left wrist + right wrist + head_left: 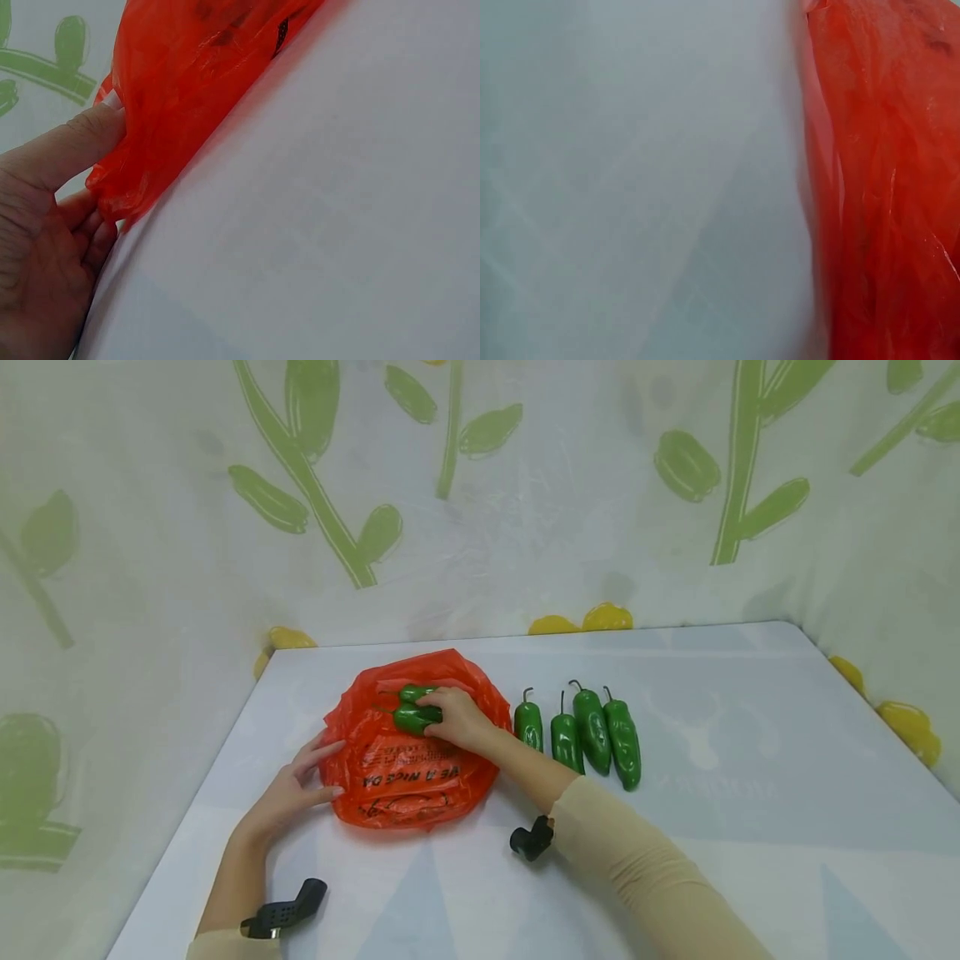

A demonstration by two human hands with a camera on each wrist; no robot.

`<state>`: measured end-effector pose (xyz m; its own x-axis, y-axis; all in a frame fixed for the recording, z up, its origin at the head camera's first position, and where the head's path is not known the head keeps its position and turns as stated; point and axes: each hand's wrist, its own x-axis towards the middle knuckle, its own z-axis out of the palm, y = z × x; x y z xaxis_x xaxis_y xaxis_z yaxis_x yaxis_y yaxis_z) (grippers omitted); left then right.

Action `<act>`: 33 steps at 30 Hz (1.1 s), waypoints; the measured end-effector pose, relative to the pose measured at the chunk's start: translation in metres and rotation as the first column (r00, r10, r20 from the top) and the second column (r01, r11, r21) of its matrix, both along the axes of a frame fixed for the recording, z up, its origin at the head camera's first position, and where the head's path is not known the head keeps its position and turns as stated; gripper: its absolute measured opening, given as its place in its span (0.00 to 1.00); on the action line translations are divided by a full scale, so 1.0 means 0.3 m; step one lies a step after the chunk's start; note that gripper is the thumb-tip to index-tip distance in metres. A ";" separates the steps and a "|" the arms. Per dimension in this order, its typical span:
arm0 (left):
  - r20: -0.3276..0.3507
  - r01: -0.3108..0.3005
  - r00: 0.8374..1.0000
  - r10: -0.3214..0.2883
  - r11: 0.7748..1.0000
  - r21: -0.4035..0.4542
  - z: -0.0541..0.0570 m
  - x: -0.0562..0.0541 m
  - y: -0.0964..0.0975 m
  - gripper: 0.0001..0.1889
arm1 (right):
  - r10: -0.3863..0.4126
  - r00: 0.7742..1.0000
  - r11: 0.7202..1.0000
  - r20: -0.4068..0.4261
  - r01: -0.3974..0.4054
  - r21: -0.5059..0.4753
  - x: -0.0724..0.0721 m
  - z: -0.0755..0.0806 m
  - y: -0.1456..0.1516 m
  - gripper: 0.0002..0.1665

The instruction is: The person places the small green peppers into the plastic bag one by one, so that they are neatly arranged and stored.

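Note:
A red plastic bag (408, 781) with dark printing lies spread on the table, its mouth crumpled around the edge. Two green chili peppers, an upper chili pepper (415, 692) and a lower chili pepper (411, 719), lie over the bag with stems to the left. My right hand (463, 720) reaches in from the right and grips the lower one by its blunt end, thumb below and fingers above. At the bag's left side my left hand (296, 789) rests with spread fingers touching the red plastic; in the left wrist view the thumb (94, 135) lies against it.
Several more green chili peppers stand in a row right of the bag, among them a large chili pepper (622, 743) at the right end. The white table (720, 735) meets a leaf-patterned curtain (525, 543) at the back and sides.

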<state>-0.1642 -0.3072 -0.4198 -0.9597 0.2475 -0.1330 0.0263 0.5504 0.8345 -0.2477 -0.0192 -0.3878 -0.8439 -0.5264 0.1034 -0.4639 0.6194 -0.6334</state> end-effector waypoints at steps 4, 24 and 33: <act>-0.006 0.006 1.000 -0.006 1.000 -0.001 0.000 -0.002 0.003 0.39 | 0.030 0.998 0.997 -0.047 -0.033 -0.067 0.006 0.006 0.017 0.25; 0.004 0.005 1.000 -0.005 1.000 0.005 0.008 0.005 0.001 0.39 | 0.067 0.992 0.955 -0.110 -0.096 -0.282 0.083 0.052 0.126 0.36; -0.002 -0.007 1.000 0.007 1.000 0.005 0.004 0.001 0.005 0.40 | 0.060 0.981 0.946 -0.182 -0.114 -0.302 0.118 0.083 0.185 0.39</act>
